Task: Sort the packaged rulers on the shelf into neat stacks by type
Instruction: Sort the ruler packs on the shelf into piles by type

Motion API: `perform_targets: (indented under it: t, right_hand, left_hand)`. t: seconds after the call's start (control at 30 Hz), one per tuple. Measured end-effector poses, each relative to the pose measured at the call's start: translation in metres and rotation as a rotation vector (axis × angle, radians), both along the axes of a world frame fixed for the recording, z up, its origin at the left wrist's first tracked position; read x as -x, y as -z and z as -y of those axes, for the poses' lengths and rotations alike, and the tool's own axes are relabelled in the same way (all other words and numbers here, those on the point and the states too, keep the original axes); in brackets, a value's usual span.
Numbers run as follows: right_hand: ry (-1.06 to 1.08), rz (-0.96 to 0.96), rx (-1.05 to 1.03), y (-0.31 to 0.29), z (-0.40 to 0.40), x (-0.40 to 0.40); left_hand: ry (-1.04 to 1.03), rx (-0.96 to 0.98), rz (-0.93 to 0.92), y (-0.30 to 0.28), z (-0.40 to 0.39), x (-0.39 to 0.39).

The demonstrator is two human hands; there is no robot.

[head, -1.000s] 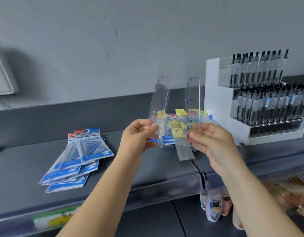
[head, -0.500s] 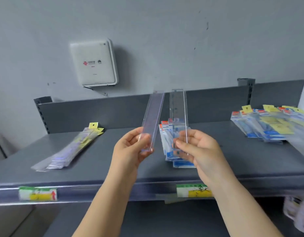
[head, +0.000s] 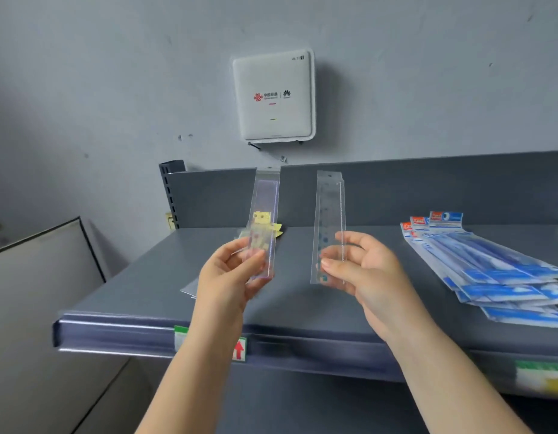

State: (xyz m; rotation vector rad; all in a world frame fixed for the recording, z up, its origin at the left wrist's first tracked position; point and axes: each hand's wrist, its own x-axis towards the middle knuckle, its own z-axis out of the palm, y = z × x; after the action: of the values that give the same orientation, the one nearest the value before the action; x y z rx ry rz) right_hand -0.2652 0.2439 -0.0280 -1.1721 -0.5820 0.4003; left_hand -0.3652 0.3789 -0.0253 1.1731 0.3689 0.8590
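Note:
My left hand (head: 230,277) pinches the lower end of a clear packaged ruler (head: 265,214), held upright above the grey shelf (head: 302,311). A second clear packaged ruler (head: 329,214), with faint blue dots, stands upright in the pinch of my right hand (head: 365,274). The two rulers are apart, side by side. Behind my left hand lies a pile of clear ruler packs with yellow tags (head: 276,228), mostly hidden. A fanned stack of blue-and-white ruler packs (head: 490,264) lies at the shelf's right.
A white router box (head: 273,97) hangs on the wall above the shelf's back panel (head: 428,189). The shelf's front rail carries price labels (head: 240,349). A pale board (head: 42,270) leans at the left, beyond the shelf's end.
The view has swung left along the shelf; the blue-and-white packs now sit at the right. My hands have drawn apart, and both rulers now stand more upright.

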Motion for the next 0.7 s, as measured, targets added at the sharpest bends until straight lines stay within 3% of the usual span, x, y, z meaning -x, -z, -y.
perform_targets:
  t: [0.2, 0.43, 0.6, 0.7]
  right_hand:
    - [-0.074, 0.037, 0.018, -0.007, -0.031, 0.000]
    - [-0.038, 0.073, 0.050, -0.014, -0.061, 0.012]
    - [0.046, 0.079, 0.051, -0.018, -0.091, 0.024]
    - [0.115, 0.129, 0.109, -0.018, -0.107, 0.030]
  left_hand:
    - [-0.082, -0.073, 0.018, 0.000, -0.032, 0.002]
    - [-0.005, -0.101, -0.018, -0.002, -0.066, -0.003]
    - [0.024, -0.298, -0.298, -0.002, -0.099, 0.006]
    - [0.037, -0.406, -0.372, 0.002, -0.124, 0.021]
